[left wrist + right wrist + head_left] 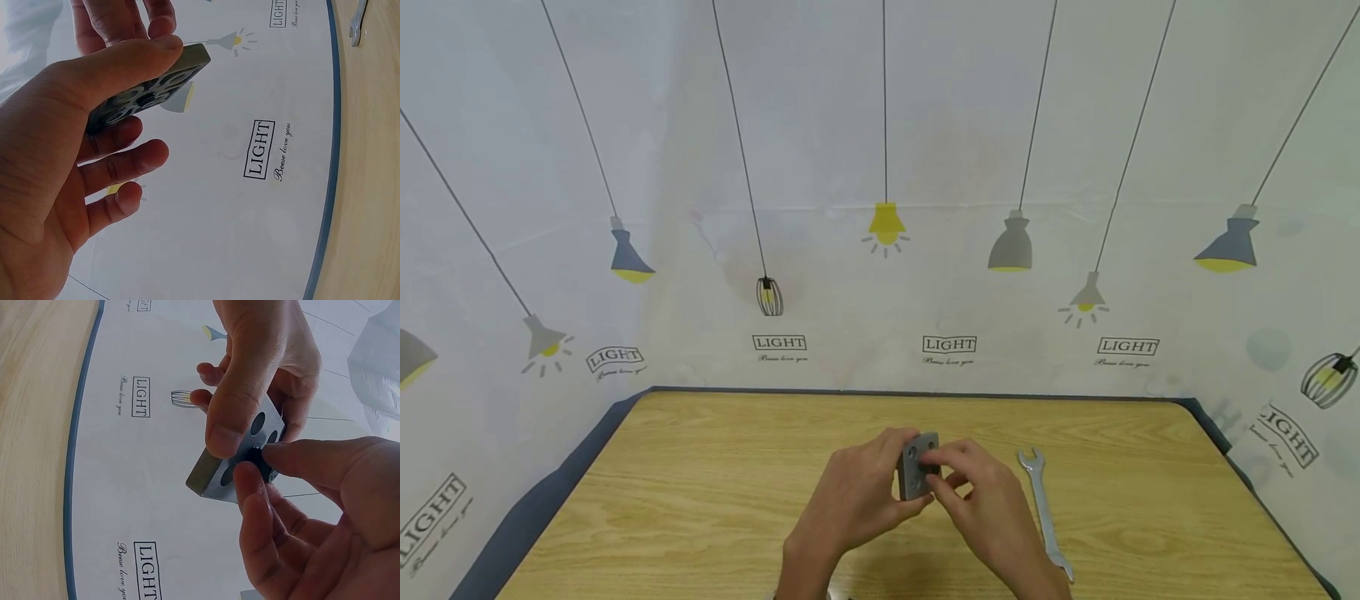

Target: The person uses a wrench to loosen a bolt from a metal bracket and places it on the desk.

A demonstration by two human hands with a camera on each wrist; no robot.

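Above the table, my left hand grips a grey metal block by its edges, thumb on one side and fingers on the other. Several round holes run through the block's broad face, plain in the right wrist view. Thumb and a finger of my right hand pinch a small dark cylindrical piece at the middle of that face. My fingertips cover part of this piece, so how deep it sits cannot be told. In the left wrist view the block is seen nearly edge-on.
To the right of my hands, an open-end wrench lies on the wood-grain table. A pale cloth wall printed with lamps surrounds the table at the back and sides. The table has a dark blue border.
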